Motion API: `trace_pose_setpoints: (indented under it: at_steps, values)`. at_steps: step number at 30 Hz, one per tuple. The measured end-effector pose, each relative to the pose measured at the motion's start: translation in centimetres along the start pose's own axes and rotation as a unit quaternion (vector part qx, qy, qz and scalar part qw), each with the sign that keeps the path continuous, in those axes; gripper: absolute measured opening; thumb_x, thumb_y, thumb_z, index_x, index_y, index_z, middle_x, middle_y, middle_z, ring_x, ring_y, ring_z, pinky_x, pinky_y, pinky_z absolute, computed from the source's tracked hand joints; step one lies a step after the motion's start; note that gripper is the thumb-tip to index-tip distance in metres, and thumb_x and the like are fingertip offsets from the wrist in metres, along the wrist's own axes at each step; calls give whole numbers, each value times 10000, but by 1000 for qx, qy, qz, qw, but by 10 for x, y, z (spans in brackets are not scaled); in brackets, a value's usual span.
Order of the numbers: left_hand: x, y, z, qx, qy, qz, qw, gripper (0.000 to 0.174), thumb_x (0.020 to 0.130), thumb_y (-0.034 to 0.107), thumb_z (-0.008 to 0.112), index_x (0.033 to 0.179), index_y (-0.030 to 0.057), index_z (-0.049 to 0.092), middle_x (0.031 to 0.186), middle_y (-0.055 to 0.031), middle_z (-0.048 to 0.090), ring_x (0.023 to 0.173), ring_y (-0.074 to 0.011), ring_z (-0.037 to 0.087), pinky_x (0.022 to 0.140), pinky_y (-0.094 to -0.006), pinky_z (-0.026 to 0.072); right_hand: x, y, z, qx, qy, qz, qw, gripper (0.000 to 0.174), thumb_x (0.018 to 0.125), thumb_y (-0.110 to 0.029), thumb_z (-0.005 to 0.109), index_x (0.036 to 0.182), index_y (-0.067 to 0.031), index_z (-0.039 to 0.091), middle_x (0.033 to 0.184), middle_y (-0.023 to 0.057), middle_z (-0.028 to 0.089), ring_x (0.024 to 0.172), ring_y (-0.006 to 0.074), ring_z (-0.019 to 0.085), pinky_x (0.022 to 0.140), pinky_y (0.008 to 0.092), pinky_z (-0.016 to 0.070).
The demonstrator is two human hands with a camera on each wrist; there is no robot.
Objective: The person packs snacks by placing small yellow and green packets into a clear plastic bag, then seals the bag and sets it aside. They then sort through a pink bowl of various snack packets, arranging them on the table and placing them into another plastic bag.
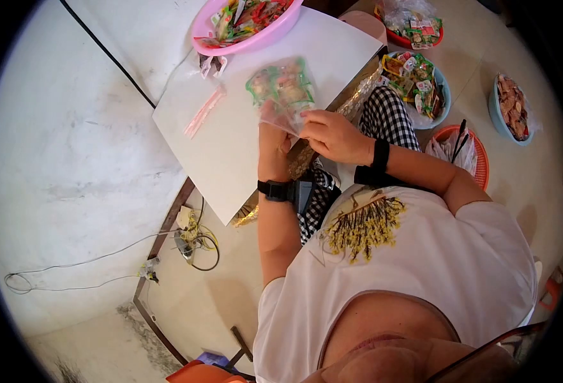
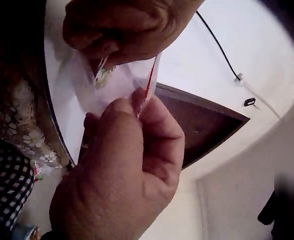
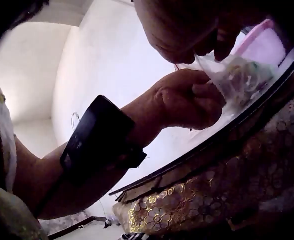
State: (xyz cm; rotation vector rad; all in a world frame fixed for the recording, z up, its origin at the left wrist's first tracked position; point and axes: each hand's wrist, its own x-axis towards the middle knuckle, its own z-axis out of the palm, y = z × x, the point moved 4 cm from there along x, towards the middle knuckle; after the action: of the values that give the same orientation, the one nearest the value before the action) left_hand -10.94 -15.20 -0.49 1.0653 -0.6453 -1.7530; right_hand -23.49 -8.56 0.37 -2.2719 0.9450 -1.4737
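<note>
A clear plastic bag (image 1: 283,117) with a red line near its edge lies on the white table, with green-printed packets (image 1: 292,89) inside its far part. My left hand (image 1: 275,135) pinches the near edge of the bag between thumb and forefinger, as the left wrist view shows beside the red strip (image 2: 152,77). Opposite it, my right hand (image 1: 337,136) grips another part of the same edge with curled fingers. In the right wrist view, the right hand (image 3: 192,30) is above the left hand (image 3: 189,100), and the bag (image 3: 237,82) stretches out past both.
A pink basin (image 1: 246,46) of packets stands at the table's (image 1: 221,166) far end. Flat plastic bags with red edges (image 1: 205,112) lie at the left. On the floor to the right are a blue basin (image 1: 446,96) of packets, another blue basin (image 1: 497,108) and a red basket (image 1: 482,166).
</note>
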Motion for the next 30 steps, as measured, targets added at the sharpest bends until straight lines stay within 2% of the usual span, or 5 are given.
trace_pose_setpoints:
  at_steps: [4, 6, 12, 21, 30]
  values:
    - [19, -15, -27, 48, -44, 134, 989, 408, 992, 194, 444, 1364, 38, 386, 1168, -177, 584, 969, -261, 632, 743, -337, 558, 3, 2, -4, 24, 0, 31, 999, 143, 758, 29, 627, 878, -38, 592, 878, 105, 535, 774, 298, 574, 644, 397, 482]
    - [14, -27, -42, 65, -14, 169, 983, 445, 975, 117, 474, 1395, 35, 351, 1127, -174, 603, 941, -262, 636, 759, -367, 553, 3, 2, -4, 24, 0, 36, 999, 145, 755, 31, 628, 877, -38, 591, 875, 105, 536, 771, 298, 573, 641, 396, 480]
    - [-13, -33, -22, 50, -49, 39, 997, 422, 903, -8, 548, 1313, -46, 455, 981, -129, 620, 824, -186, 622, 698, -292, 524, 3, 5, -6, 38, 0, 47, 998, 125, 758, 3, 625, 859, -54, 578, 851, 98, 510, 780, 302, 563, 652, 403, 481]
    - [10, -26, -10, 37, -99, 131, 986, 574, 935, 11, 471, 1457, -30, 237, 1241, -177, 520, 1097, -233, 545, 840, -361, 508, 6, 5, -11, 40, 15, 41, 998, 148, 751, 24, 619, 874, -54, 590, 876, 96, 547, 786, 297, 579, 650, 391, 485]
    - [12, -17, 1, -122, -82, 99, 984, 273, 930, -8, 433, 1196, 16, 494, 1103, -93, 559, 996, -219, 567, 783, -340, 506, 12, 7, -18, 55, 17, 54, 997, 118, 765, 10, 618, 862, -53, 592, 853, 90, 552, 783, 295, 579, 651, 394, 486]
